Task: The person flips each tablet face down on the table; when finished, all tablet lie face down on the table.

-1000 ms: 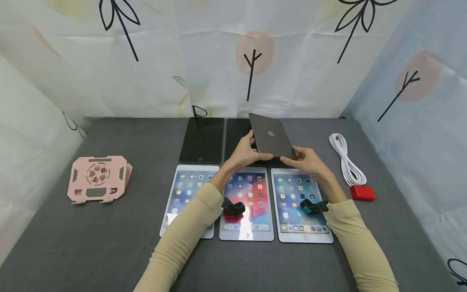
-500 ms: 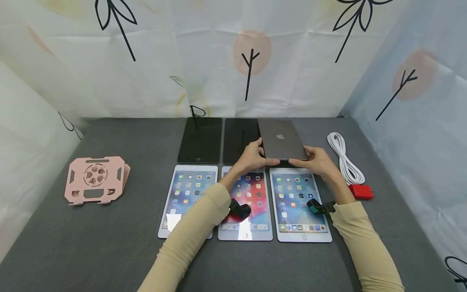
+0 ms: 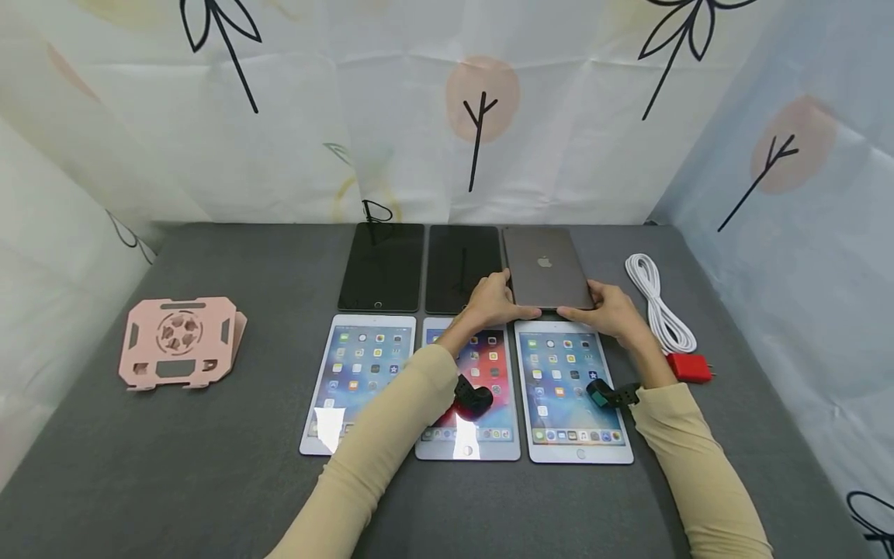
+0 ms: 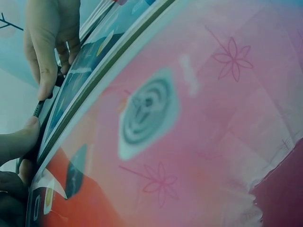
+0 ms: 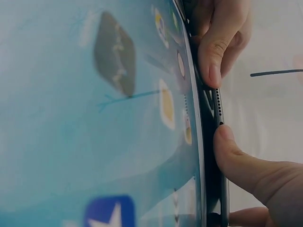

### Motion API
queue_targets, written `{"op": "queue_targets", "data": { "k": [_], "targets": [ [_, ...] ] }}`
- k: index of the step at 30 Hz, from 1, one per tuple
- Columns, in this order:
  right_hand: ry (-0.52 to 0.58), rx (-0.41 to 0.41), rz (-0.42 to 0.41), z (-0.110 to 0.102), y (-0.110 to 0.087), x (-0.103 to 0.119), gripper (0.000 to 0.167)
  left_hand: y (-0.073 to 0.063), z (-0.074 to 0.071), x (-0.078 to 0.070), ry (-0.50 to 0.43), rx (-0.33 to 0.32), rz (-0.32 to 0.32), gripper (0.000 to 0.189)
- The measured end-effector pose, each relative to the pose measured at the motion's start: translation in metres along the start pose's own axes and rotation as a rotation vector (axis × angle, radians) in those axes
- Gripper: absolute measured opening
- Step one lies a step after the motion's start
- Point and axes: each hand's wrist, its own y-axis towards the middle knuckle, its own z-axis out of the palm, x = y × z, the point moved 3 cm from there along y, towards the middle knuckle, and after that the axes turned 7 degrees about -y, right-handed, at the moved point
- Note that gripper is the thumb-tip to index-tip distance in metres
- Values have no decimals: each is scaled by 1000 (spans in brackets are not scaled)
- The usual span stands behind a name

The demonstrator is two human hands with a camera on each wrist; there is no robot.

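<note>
A dark grey tablet (image 3: 545,268) with an apple logo lies back side up at the right end of the far row. My left hand (image 3: 493,300) grips its left side and near corner, thumb along the near edge. At the near right corner, my right hand (image 3: 608,313) holds it the same way. Both thumbs press on the slim edge with the speaker holes (image 5: 218,106) in the right wrist view. Left of it lie two black-screened tablets (image 3: 381,268) (image 3: 457,264). Below the hands, a lit white tablet (image 3: 569,388) lies screen up.
Two more lit white tablets (image 3: 359,373) (image 3: 499,435) complete the near row, partly under my left arm. A pink folding stand (image 3: 180,341) lies at the left. At the right are a coiled white cable (image 3: 660,303) and a red charger plug (image 3: 690,367). Patterned cloth (image 3: 405,116) hangs behind the grey table (image 3: 209,466).
Both hands have moved the grey tablet right and lowered it from a tilt over the middle black tablet to lie flat in line beside it. The middle black tablet is uncovered.
</note>
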Motion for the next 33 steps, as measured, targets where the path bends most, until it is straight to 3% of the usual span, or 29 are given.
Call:
{"op": "queue_targets", "data": {
  "k": [11,21,33],
  "targets": [
    [-116,58,22,2,2,1,95,2,-1,-1,38,43,-9,106],
    [-108,44,12,3,1,0,95,1,-3,-2,116,14,-7,106],
    [-58,-7,3,3,1,0,94,0,-3,-3,122,7,9,100]
  ]
}}
